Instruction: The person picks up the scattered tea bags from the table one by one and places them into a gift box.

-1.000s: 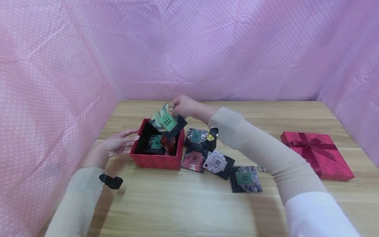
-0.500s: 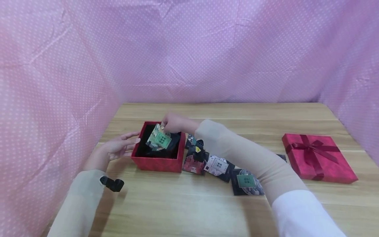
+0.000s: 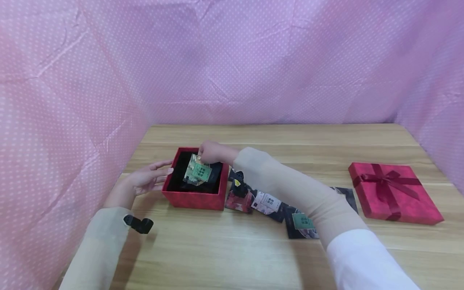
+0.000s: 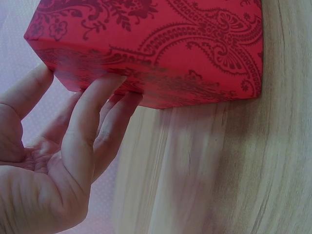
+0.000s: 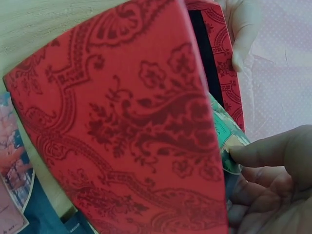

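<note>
A red patterned gift box [image 3: 195, 200] with a black inside stands without its lid on the table. Pinched between the thumb and fingers of my right hand [image 3: 214, 152] is a flat dark packet [image 3: 201, 172] with a green label and a pale floral picture. It sits tilted within the box opening, below the rim. In the right wrist view the box wall hides much of this packet. My left hand [image 3: 148, 177] lays its extended fingertips against the box's left side, as the left wrist view also shows. Whatever lies under the packet is hidden.
To the right of the box lie several similar packets: one with a red label [image 3: 239, 200], one whitish [image 3: 268, 203], one green-labelled [image 3: 299, 222]. Another packet [image 3: 349, 198] shows behind the right sleeve. The red lid [image 3: 402, 201] with a ribbon bow rests at far right.
My right hand has lowered the packet from above the box's right back rim into the opening, covering the green-labelled and orange-red packets seen inside earlier. My left hand stays at the box's side.
</note>
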`<state>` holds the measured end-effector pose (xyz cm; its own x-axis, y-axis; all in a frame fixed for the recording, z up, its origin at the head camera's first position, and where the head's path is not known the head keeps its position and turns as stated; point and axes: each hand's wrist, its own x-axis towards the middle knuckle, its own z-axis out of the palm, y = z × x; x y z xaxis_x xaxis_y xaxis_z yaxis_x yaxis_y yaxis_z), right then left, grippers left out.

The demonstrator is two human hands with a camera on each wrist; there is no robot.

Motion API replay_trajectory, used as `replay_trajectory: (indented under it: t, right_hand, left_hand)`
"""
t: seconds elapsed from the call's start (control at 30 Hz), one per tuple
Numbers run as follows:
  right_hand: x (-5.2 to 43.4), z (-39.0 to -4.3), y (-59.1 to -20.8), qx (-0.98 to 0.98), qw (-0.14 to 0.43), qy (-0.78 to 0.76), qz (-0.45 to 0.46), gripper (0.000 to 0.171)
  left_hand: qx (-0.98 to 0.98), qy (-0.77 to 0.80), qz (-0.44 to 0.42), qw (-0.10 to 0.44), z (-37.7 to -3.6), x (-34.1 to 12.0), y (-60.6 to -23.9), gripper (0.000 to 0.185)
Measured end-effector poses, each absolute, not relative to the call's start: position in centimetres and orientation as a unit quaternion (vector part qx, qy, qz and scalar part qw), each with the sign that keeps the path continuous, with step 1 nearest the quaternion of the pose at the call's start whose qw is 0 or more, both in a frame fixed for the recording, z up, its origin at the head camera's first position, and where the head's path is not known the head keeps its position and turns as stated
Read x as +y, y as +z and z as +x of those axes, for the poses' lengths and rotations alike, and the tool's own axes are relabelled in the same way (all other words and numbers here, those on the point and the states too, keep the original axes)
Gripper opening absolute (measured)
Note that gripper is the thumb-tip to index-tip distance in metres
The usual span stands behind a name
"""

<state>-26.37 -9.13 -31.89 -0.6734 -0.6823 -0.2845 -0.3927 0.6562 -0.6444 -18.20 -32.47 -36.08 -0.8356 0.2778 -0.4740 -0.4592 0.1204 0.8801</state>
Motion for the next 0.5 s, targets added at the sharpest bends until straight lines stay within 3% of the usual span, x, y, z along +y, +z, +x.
replay_trajectory:
  t: [0.5]
  right_hand:
    - [-9.9,-26.3,-33.1,0.869,0.27,-0.242,-0.336,0.043]
  left_hand:
    - [0.698,0.655,-0.076,0.28,-18.1,-32.2,-35.7,0.075]
